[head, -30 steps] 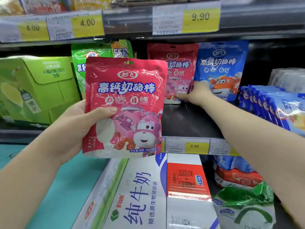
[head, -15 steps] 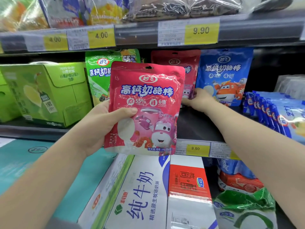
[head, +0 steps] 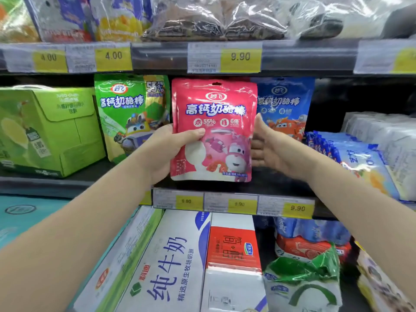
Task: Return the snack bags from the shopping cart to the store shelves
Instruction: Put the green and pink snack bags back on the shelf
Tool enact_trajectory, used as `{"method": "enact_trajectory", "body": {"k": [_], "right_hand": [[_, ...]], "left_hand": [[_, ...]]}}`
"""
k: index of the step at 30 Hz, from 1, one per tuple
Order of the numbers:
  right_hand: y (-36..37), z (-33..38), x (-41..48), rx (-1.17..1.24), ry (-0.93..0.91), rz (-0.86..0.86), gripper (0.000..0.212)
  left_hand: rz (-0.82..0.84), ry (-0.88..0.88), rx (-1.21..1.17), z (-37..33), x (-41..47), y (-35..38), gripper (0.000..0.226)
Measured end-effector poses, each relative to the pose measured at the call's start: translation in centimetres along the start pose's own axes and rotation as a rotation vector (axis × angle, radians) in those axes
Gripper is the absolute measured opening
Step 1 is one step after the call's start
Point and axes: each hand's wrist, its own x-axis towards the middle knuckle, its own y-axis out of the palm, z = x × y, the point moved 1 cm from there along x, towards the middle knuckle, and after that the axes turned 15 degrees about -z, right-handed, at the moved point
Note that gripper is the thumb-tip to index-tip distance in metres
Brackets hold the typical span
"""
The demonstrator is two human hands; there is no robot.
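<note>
Both arms reach toward the middle shelf (head: 276, 184). The left hand (head: 166, 149) grips the red snack bag (head: 216, 122) by its left side, thumb across the front. The right hand (head: 270, 149) lies flat-fingered at its right edge. The glossy, cartoon-printed bag stands upright between a green bag (head: 130, 113) and a blue bag (head: 286, 109).

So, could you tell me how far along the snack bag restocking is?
Green bag and blue bag stand shelved. In hand: the left hand grips the red bag upright between them, right hand open beside it. Left: setting it down and letting go; cart unseen.
</note>
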Motion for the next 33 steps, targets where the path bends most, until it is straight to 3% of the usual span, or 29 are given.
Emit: {"method": "enact_trajectory", "body": {"k": [3, 9, 13, 19, 24, 27, 33], "right_hand": [[-0.1, -0.2, -0.8, -0.206, -0.080, 0.083, 0.053], [0.2, -1.0, 0.5, -0.312, -0.124, -0.011, 0.064], [0.4, -1.5, 1.5, -0.352, -0.151, -0.129, 0.080], [0.6, -2.1, 3.0, -0.518, -0.231, -0.301, 0.081], [1.1, -2.3, 4.1, -0.603, -0.247, -0.406, 0.081], [1.6, -2.5, 5.2, -0.620, -0.244, -0.421, 0.093], [2.7, -3.1, 7.4, -0.612, -0.269, -0.419, 0.067]], "left_hand": [[-0.005, 0.017, 0.014, 0.1, 1.9, 0.9, 0.034], [-0.092, 0.155, 0.172, 1.0, 4.9, 1.1, 0.044], [-0.273, 0.273, 0.453, 1.6, 4.9, 1.7, 0.064], [-0.318, 0.311, 0.700, 3.4, 4.6, 2.6, 0.109], [-0.309, 0.308, 0.839, 4.3, 4.0, 3.7, 0.101], [-0.255, 0.261, 0.879, 4.7, 4.8, 3.9, 0.095], [-0.238, 0.245, 0.922, 5.3, 6.7, 3.5, 0.090]]}}
